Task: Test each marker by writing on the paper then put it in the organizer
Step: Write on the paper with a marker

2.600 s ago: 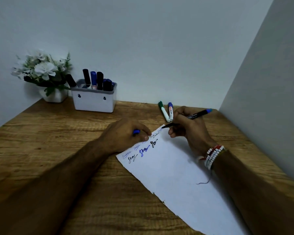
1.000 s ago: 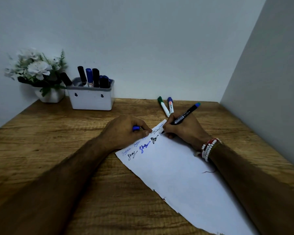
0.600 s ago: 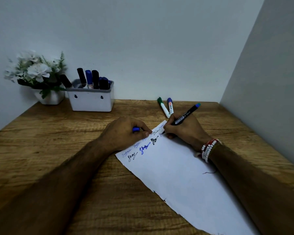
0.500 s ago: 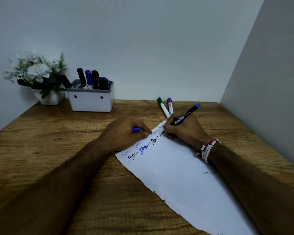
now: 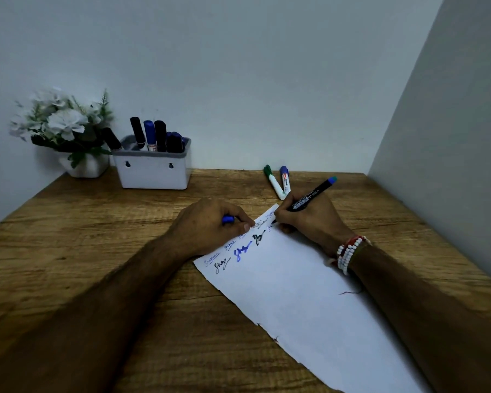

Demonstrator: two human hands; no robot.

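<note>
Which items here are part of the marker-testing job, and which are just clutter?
Job:
- black marker in right hand, tip at paper
- cap in left hand
- green marker and blue marker, lying on desk
- organizer, holding several markers

Lying about:
- flower pot
- bracelet on right wrist

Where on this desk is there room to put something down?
Widest is the bare wood in front of the organizer and flower pot, left of the left hand. Another strip runs along the back wall between the organizer and the green marker. Crowded: the top corner of the paper, where the left hand and right hand sit close.
</note>
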